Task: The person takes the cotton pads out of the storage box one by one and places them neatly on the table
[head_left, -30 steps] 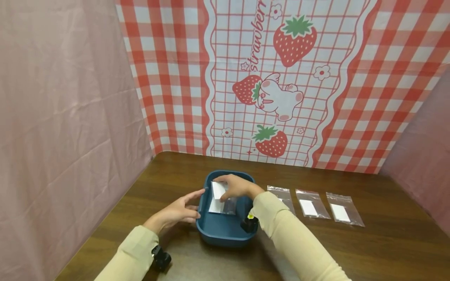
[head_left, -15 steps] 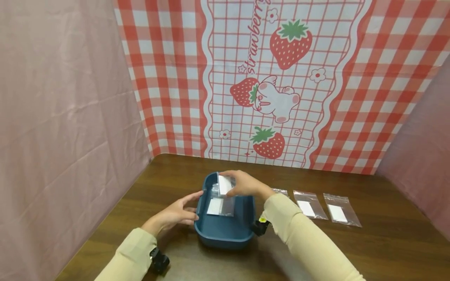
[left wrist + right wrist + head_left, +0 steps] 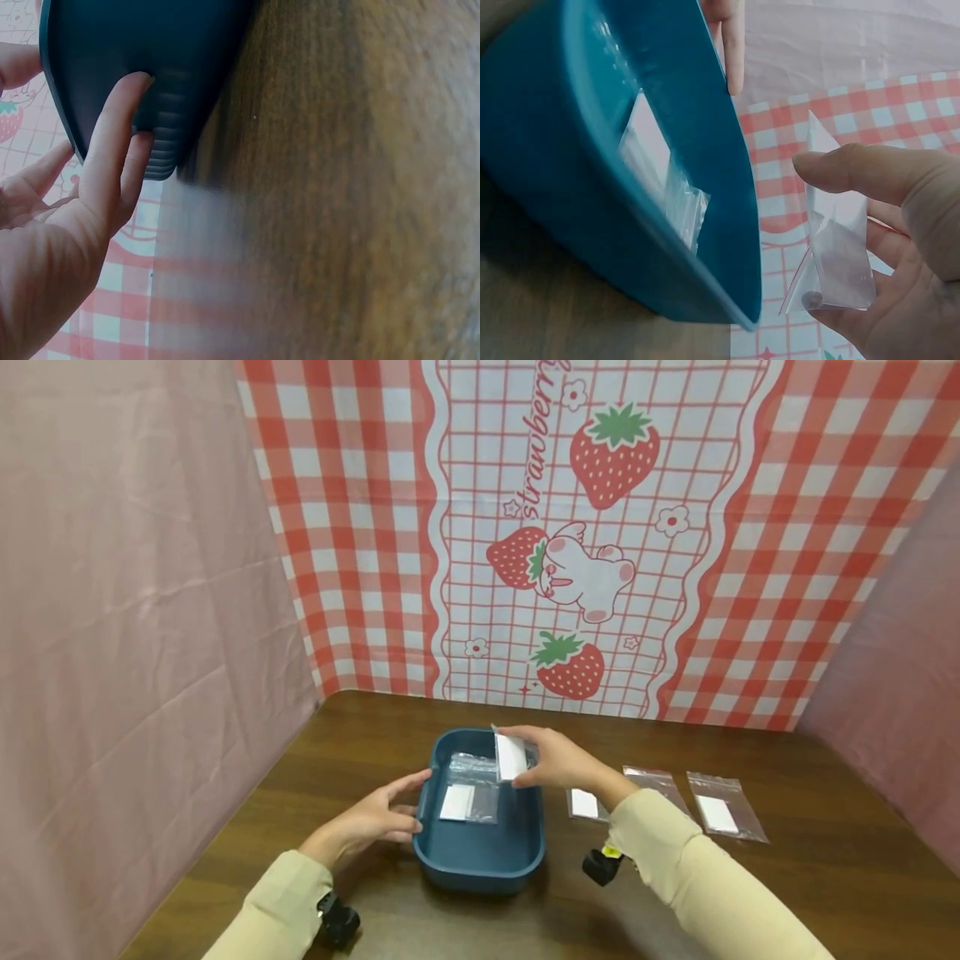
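My right hand (image 3: 558, 760) pinches a clear zip bag (image 3: 512, 757) with a white piece inside, above the far right part of a blue plastic bin (image 3: 487, 852). In the right wrist view, thumb and fingers hold this zip bag (image 3: 832, 240) apart from the bin (image 3: 697, 281). Inside the bin lies clear bagging with a white piece (image 3: 456, 802); whether it is one bag or more, I cannot tell. My left hand (image 3: 371, 817) rests its extended fingertips against the bin's left side. The left wrist view shows those fingers (image 3: 112, 142) touching the outer wall.
To the bin's right, more zip bags lie on the wooden table (image 3: 832, 852): one partly under the right arm (image 3: 585, 804), another half covered by the sleeve (image 3: 654, 783), and one farther right (image 3: 717, 816). A checked strawberry cloth (image 3: 570, 552) hangs behind.
My right hand has lifted the zip bag from inside the bin and carried it rightward to the bin's right side. The left hand has stayed at the bin's left wall.
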`<state>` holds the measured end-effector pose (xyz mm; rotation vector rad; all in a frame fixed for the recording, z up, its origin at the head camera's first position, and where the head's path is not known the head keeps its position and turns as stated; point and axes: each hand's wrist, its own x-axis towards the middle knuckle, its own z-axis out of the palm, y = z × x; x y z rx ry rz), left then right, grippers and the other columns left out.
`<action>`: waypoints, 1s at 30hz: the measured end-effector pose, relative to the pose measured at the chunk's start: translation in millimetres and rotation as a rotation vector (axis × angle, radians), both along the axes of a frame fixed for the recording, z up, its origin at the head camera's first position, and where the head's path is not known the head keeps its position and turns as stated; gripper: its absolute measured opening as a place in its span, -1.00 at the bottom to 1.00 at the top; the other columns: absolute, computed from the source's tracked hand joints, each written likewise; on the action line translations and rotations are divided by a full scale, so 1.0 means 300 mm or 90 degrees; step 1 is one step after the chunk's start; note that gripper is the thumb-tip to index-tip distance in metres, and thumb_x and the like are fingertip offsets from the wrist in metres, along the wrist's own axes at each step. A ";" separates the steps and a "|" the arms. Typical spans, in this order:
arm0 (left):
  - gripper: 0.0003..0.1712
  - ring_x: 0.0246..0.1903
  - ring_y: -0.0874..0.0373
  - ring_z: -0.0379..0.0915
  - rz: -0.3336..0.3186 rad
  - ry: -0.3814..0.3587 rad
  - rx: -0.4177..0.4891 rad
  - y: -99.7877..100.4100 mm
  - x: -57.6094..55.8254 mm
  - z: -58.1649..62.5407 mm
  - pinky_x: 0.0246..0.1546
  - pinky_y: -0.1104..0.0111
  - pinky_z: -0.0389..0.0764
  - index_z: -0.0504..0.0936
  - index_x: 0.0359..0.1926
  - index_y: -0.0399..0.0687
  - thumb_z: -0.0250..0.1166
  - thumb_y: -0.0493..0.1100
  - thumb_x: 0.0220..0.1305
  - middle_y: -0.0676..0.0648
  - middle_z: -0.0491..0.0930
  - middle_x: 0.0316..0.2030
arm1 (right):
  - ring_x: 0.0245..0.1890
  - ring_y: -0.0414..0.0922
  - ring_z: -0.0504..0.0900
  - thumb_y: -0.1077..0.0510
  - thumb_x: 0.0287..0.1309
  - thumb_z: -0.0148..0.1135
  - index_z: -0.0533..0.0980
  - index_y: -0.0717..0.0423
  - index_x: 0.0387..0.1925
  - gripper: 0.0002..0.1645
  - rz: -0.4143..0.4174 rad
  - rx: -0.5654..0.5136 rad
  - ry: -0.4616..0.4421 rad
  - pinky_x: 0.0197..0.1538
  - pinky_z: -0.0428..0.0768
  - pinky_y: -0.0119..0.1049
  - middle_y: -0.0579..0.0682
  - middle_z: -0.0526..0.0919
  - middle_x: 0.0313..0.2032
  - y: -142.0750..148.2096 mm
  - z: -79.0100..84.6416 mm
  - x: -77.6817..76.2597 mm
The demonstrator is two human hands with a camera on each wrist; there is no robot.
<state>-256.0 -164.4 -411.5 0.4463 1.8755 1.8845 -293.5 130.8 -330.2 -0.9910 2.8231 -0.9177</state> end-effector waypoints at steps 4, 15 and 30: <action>-0.06 0.05 -0.22 0.38 0.006 -0.002 -0.012 -0.002 0.001 -0.001 -0.17 0.10 0.57 0.01 0.42 -0.15 0.22 -0.46 0.03 -0.44 0.12 0.25 | 0.03 0.02 0.44 0.23 -0.20 0.48 0.34 0.12 0.26 -0.11 -0.015 -0.015 -0.004 -0.04 0.47 -0.05 0.14 0.44 0.15 0.036 -0.008 0.024; -0.07 0.04 -0.22 0.39 0.009 -0.004 -0.018 0.000 -0.006 0.003 -0.19 0.11 0.58 0.03 0.42 -0.15 0.23 -0.47 0.03 -0.44 0.15 0.23 | -0.14 -0.02 0.45 0.19 -0.21 0.50 0.37 0.09 0.24 -0.13 -0.064 -0.054 -0.040 -0.13 0.48 -0.06 0.10 0.49 0.06 0.147 -0.057 0.088; -0.06 0.05 -0.23 0.38 -0.002 -0.007 -0.015 -0.006 -0.008 0.003 -0.18 0.12 0.57 0.00 0.43 -0.15 0.22 -0.46 0.05 -0.44 0.08 0.27 | -0.17 0.02 0.51 0.25 -0.26 0.48 0.34 0.30 0.20 -0.11 -0.016 -0.076 -0.030 -0.26 0.53 -0.28 0.28 0.47 0.04 0.267 -0.196 0.189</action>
